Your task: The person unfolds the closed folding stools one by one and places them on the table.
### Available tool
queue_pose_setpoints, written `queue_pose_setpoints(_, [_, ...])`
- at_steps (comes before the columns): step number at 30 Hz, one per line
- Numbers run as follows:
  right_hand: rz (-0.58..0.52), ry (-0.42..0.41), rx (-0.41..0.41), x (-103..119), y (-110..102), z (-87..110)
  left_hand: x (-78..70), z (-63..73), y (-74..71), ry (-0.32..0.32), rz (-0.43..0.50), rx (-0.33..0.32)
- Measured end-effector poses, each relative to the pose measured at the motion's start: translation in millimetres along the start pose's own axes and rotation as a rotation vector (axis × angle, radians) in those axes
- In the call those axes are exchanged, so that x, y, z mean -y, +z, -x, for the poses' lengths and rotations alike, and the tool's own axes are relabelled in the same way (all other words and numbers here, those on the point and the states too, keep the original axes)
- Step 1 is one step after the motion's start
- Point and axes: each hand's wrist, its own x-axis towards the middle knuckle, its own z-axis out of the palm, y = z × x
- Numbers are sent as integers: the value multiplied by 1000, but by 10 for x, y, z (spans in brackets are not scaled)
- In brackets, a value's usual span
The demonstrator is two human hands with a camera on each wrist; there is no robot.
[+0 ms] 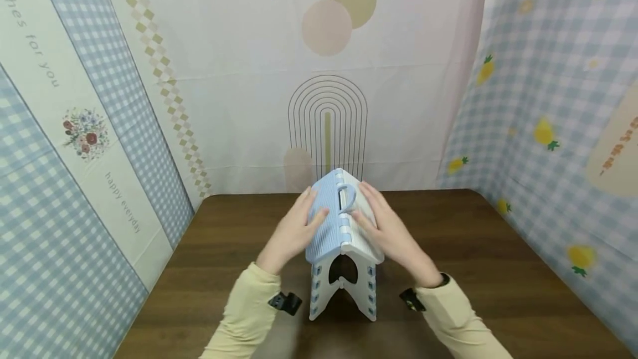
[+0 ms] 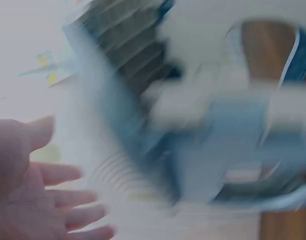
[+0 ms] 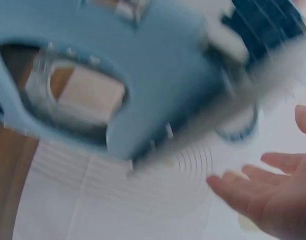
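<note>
A folding stool of blue and white plastic stands half folded on the table, its top bent into a peak like a roof. A blue loop handle shows along the ridge. My left hand is at the blue panel, fingers extended; my right hand is at the white panel, its fingers pointing forward. In the wrist views the stool is blurred, and both the left hand and the right hand show straight or relaxed fingers beside it. Whether the palms touch the panels I cannot tell.
The brown wooden table spreads out on both sides of the stool. A white printed cloth hangs behind it, with blue checked cloths along the sides. Small dark devices sit on both wrists.
</note>
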Motion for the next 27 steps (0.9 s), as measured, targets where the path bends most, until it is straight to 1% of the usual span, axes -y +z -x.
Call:
queue_pose_setpoints(1, [9, 4, 9, 26, 69, -9, -15, -21, 86, -1, -8, 12])
queue_pose_setpoints(3, [17, 31, 23, 57, 180, 11, -26, -34, 242, -14, 9, 39])
queue_pose_setpoints(5, [12, 53, 20, 67, 254, 50, -18, -20, 358, -34, 26, 60])
queue_pose_setpoints(7, [7, 68, 5, 73, 292, 93, 2, 9, 433, -65, 58, 70])
queue_pose_setpoints(9, [24, 69, -5, 78, 315, 125, 23, 41, 476, -91, 82, 68])
queue_pose_setpoints(12, [62, 75, -13, 92, 329, 167, 48, 84, 515, -97, 91, 64])
queue_pose_setpoints(16, [105, 84, -39, 113, 342, 199, 59, 117, 530, -93, 70, 58])
queue_pose_setpoints(21, [135, 75, -78, 142, 352, 188, 54, 118, 485, -99, 35, 48])
queue_pose_setpoints(27, [134, 89, -116, 177, 329, 151, 34, 64, 411, -87, -14, 53])
